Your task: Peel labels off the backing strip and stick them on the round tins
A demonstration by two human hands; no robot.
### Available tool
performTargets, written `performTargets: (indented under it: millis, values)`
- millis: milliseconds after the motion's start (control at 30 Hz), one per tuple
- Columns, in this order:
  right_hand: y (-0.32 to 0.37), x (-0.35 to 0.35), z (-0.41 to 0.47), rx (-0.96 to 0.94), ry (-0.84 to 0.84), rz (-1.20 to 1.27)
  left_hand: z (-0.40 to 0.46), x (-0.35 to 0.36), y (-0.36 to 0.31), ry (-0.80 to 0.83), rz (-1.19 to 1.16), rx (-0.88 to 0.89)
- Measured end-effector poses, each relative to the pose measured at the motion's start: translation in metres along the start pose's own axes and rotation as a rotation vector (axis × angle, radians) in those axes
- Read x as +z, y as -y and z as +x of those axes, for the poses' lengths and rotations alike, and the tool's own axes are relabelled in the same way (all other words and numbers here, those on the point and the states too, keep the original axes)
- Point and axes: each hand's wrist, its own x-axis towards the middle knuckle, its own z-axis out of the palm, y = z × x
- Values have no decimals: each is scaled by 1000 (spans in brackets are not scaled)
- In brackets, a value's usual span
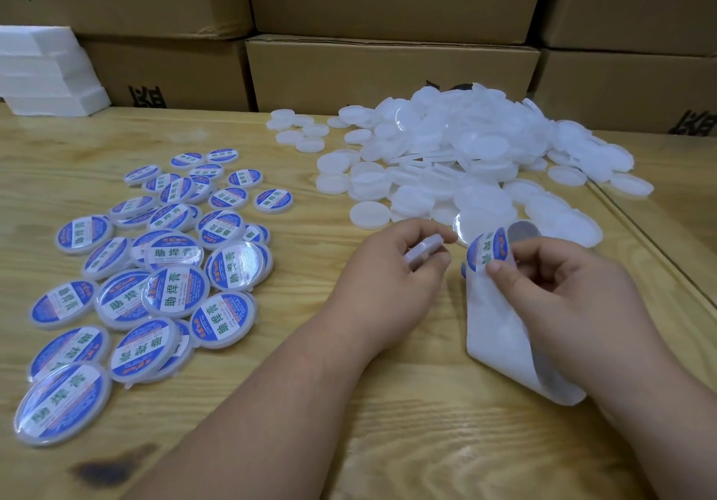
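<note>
My left hand (392,278) grips a plain white round tin (423,253) on edge between thumb and fingers. Just to its right, my right hand (558,290) pinches a round blue-and-white label (487,249) that is partly lifted off the white backing strip (500,328). The strip hangs down from that hand, curling onto the table. A heap of several unlabelled white tins (458,158) lies behind my hands. Several labelled tins (155,262) are spread out at the left.
The wooden table (388,422) has a seam along its right side. Stacked cardboard boxes (388,68) line the back edge. White foam blocks (42,72) stand at the back left. A dark knot marks the wood at the front left.
</note>
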Motion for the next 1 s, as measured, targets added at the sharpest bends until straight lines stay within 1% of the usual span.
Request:
performTargets:
  millis: [133, 233, 400, 567, 700, 833, 1000]
  values:
    - [-1, 2, 1, -15, 26, 24, -2, 2, -2, 56, -100, 99]
    - [3, 3, -2, -65, 89, 3, -2, 4, -2, 79, -101, 120]
    - [6, 2, -4, -103, 168, -54, -2, 4, -2, 58, -105, 127]
    - [1, 4, -2, -102, 117, -48, -3, 5, -4, 32, -89, 139]
    - [0, 4, -3, -107, 133, -41, -4, 5, -4, 41, -102, 123]
    - [1, 3, -4, -124, 154, -49, -4, 3, -5, 17, -76, 125]
    - [1, 5, -3, -124, 131, -25, -6, 4, -6, 53, -72, 143]
